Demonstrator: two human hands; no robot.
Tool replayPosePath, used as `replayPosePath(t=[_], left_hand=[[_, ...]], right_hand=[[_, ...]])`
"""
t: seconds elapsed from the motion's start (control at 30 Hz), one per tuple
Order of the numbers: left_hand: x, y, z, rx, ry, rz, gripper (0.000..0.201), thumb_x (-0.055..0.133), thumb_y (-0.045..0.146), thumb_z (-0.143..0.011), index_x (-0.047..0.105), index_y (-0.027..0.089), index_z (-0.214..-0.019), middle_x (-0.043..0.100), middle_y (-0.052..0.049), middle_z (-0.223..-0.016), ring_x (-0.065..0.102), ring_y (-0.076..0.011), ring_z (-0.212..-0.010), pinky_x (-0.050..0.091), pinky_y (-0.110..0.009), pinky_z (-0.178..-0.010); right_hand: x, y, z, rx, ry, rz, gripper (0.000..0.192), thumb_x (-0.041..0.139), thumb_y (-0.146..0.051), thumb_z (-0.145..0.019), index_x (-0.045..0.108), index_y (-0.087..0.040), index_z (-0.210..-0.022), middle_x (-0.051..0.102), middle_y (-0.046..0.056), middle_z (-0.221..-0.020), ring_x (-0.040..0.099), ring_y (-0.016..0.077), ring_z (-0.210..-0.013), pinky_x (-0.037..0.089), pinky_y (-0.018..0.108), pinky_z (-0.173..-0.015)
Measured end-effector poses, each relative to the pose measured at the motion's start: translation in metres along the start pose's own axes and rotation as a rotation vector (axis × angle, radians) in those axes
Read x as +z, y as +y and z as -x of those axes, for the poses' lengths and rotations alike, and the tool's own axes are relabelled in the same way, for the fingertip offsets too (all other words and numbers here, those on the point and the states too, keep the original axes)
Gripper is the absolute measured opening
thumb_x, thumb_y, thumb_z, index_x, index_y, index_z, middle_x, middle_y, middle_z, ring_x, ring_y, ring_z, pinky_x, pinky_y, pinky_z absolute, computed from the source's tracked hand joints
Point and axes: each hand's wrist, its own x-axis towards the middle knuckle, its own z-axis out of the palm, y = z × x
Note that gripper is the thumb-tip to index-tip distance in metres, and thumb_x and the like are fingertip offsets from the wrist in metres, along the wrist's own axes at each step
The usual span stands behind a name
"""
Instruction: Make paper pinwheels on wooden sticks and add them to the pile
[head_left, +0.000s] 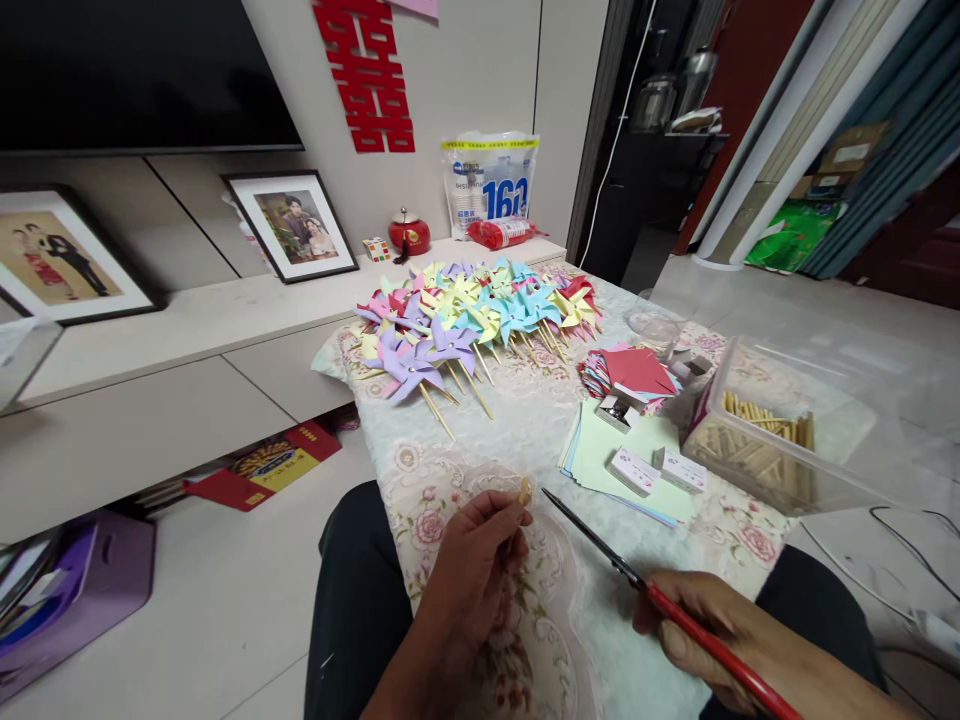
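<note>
My left hand is closed in a pinch, low over the near edge of the flowered tablecloth. From its fingertips pokes the pale end of a thin wooden stick; the rest is hidden by the hand. My right hand grips a red-handled pointed tool with a long, dark metal end. It is seen nearly edge-on, so I cannot tell whether it is scissors or pliers. The tool's tip is just right of the stick, apart from it. Many paper pinwheels on wooden sticks lie piled at the table's far side.
Coloured paper sheets lie right of centre, with small white boxes on them. Red paper squares sit behind. A clear plastic bin of wooden sticks stands at the right. The TV cabinet borders the table's far left side.
</note>
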Motion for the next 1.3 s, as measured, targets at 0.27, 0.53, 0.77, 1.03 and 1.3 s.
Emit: replayPosePath(t=[0.27,0.53,0.77,1.03,1.3], left_hand=[[0.004,0.0,-0.001,0.012,0.013,0.014,0.027,0.083,0.023,-0.053,0.061,0.017,-0.067,0.051,0.007,-0.052,0.041,-0.0044,-0.046,0.026,-0.016,-0.042],[0.005,0.0,0.002,-0.032,0.016,-0.006,0.025,0.082,0.023,-0.055,0.062,0.017,-0.069,0.054,0.005,-0.055,0.041,-0.0044,-0.047,0.024,-0.016,-0.043],[0.007,-0.006,0.003,-0.054,-0.076,-0.106,0.02,0.078,0.026,-0.06,0.061,0.016,-0.061,0.052,0.003,-0.053,0.042,-0.0067,-0.05,0.03,-0.019,-0.047],[0.011,-0.009,-0.002,-0.102,-0.078,-0.179,0.023,0.076,0.029,-0.056,0.059,0.016,-0.061,0.062,0.0,-0.058,0.044,-0.0059,-0.041,0.026,-0.019,-0.038],[0.014,-0.014,-0.009,-0.092,-0.024,-0.213,0.021,0.072,0.03,-0.058,0.055,0.017,-0.063,0.062,0.002,-0.056,0.044,-0.0059,-0.038,0.025,-0.018,-0.035]], right_hand=[[0.002,-0.005,-0.001,-0.006,-0.001,0.062,0.049,0.063,-0.062,-0.081,0.039,-0.021,-0.071,0.031,-0.006,-0.064,0.024,0.0067,-0.052,0.02,0.02,-0.044],[0.0,-0.026,0.007,-0.009,0.039,0.231,0.042,0.065,-0.051,-0.08,0.037,-0.021,-0.071,0.033,-0.003,-0.072,0.028,0.0131,-0.067,0.027,0.024,-0.057],[-0.007,-0.03,0.005,0.04,0.033,0.359,0.03,0.063,-0.043,-0.083,0.044,-0.02,-0.079,0.038,-0.004,-0.073,0.033,0.0123,-0.067,0.029,0.024,-0.058],[-0.021,-0.044,-0.011,0.046,-0.094,0.38,0.041,0.059,-0.057,-0.086,0.047,-0.019,-0.079,0.039,-0.005,-0.07,0.034,0.0097,-0.062,0.027,0.022,-0.052],[-0.028,-0.062,-0.024,0.06,-0.189,0.431,0.046,0.057,-0.059,-0.085,0.041,-0.02,-0.067,0.034,-0.006,-0.059,0.035,0.0076,-0.051,0.026,0.021,-0.046]])
